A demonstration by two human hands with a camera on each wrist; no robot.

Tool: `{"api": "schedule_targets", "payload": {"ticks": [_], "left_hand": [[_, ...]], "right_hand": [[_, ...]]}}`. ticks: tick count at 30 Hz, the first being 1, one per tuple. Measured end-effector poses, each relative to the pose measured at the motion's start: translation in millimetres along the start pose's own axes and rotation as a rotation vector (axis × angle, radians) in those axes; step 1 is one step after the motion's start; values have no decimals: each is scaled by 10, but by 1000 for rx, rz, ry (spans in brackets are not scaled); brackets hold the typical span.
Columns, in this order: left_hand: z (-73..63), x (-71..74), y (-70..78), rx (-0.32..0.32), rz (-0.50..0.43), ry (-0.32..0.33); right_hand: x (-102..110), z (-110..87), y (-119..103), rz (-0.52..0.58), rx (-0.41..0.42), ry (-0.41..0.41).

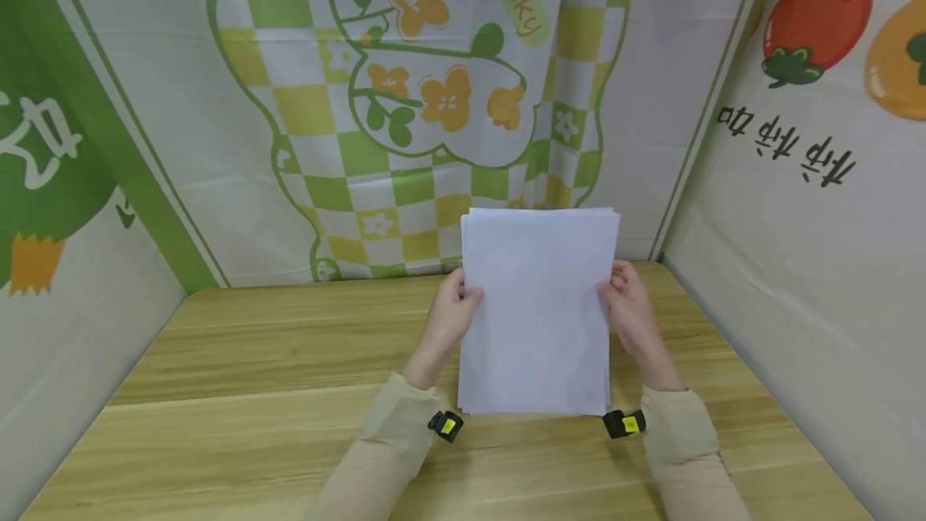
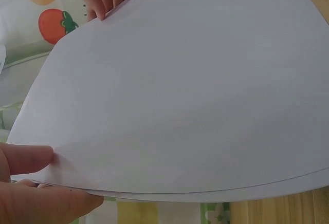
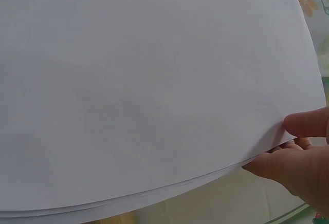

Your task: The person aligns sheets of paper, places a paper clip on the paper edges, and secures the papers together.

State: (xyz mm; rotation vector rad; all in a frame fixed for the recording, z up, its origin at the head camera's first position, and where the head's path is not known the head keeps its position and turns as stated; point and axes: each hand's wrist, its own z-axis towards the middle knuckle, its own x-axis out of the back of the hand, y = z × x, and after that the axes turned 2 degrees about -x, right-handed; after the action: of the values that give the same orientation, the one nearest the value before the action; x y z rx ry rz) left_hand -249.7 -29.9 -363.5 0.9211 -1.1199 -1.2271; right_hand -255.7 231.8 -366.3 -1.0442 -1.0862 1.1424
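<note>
A stack of blank white paper sheets (image 1: 537, 320) is held upright above the table, its edges slightly uneven. At its left edge my left hand (image 1: 450, 308) pinches the stack, thumb on the front face and fingers behind. My right hand (image 1: 631, 308) grips the opposite edge the same way. In the left wrist view the left thumb (image 2: 28, 159) presses on the sheets near a corner, with the other hand at the far edge. The right wrist view has the right thumb (image 3: 308, 123) on the paper and fingers underneath, where several layered edges show.
The wood-grain table (image 1: 260, 360) extends to both sides. Behind it hangs a green and yellow checked cloth (image 1: 347, 183). Printed fabric walls stand at the left and right (image 1: 803, 207). A black strap device with a yellow label (image 1: 445, 425) is at the left wrist, another at the right.
</note>
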Motion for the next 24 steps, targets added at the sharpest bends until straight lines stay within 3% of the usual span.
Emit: {"api": "schedule_targets", "payload": {"ticks": [5, 12, 24], "left_hand": [[-5, 0, 34, 4, 5, 2], [-5, 2, 70, -38, -39, 13], [-13, 6, 111, -53, -67, 24]], "right_hand": [[5, 5, -8, 46, 29, 9], [9, 23, -10, 125, 107, 10], [41, 7, -49, 114, 129, -8]]}}
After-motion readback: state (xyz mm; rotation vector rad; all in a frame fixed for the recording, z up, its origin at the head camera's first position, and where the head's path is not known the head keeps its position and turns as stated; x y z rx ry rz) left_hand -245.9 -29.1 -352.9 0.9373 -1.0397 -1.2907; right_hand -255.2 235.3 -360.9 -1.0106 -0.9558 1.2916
